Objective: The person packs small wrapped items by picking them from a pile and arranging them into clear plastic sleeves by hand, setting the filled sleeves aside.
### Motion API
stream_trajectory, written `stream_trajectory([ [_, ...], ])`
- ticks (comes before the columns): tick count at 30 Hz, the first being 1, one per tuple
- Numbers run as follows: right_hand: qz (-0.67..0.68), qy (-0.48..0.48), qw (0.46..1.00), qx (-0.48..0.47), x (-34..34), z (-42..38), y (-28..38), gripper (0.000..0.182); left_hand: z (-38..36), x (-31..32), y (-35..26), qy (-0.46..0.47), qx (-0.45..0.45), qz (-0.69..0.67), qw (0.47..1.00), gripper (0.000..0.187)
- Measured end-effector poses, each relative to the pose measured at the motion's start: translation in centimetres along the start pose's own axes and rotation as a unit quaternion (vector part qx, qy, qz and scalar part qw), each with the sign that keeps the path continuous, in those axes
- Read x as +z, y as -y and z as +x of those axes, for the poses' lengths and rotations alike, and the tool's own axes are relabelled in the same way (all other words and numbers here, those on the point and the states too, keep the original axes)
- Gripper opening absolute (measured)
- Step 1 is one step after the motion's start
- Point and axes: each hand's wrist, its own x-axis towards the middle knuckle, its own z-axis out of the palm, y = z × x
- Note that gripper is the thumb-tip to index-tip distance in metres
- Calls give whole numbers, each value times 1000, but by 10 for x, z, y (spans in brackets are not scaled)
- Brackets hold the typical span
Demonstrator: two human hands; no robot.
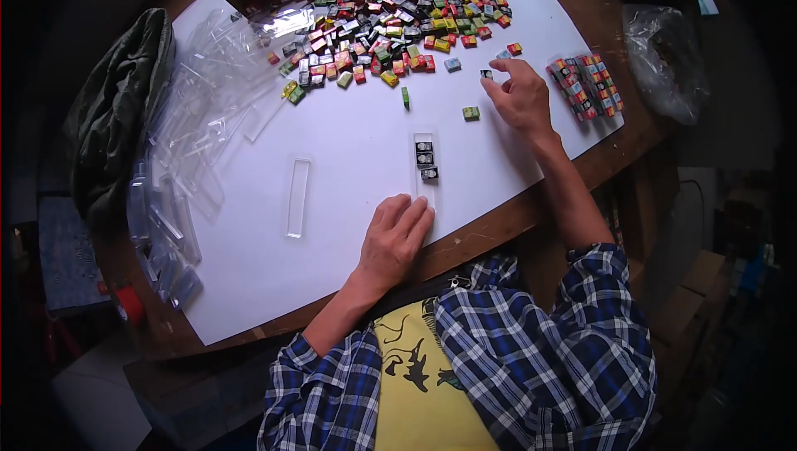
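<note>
My left hand (398, 235) rests with its fingertips on the near end of a narrow clear plastic tray (426, 190). Several black small boxes (425, 159) lie in that tray's far part, the nearest one slightly askew. Over to the right, my right hand (516, 94) is held over the white sheet, thumb and index finger apart, beside a small black box (486, 75). A light blue piece (503, 54) lies near its fingertips. Close by on the sheet are a green box (471, 113) and another green one standing on edge (406, 97).
A big pile of colourful small boxes (398, 19) covers the far side. An empty clear tray (297, 198) lies left of centre. Clear plastic trays (207, 78) are heaped at the left. Filled trays (585, 86) and a plastic bag (664, 61) are at the right.
</note>
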Motion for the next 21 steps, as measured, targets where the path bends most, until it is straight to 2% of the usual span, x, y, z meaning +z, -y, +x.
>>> stream_trajectory([
  [3, -77, 4, 997, -25, 5, 11, -27, 27, 0, 0, 1, -4, 2, -1, 1000, 37],
  [7, -25, 16, 999, -45, 14, 8, -24, 20, -4, 0, 0, -8, -17, 6, 1000, 37],
  [10, 92, 95, 989, -70, 2, -16, 14, 20, -2, 1, 2, -5, 9, -3, 1000, 38],
  [11, 93, 94, 989, -68, 5, -27, 24, 20, -3, 1, 2, -3, 10, -4, 1000, 38],
  [13, 173, 158, 963, -134, 13, -43, 44, 17, -3, 1, 2, 1, 9, -3, 1000, 37],
  [17, 182, 180, 944, -209, 32, -52, 48, 12, -2, 1, 2, 0, 10, 1, 1000, 37],
  [21, 196, 187, 947, -174, 34, -44, 53, 11, -2, 2, 2, -9, 12, 6, 1000, 37],
])
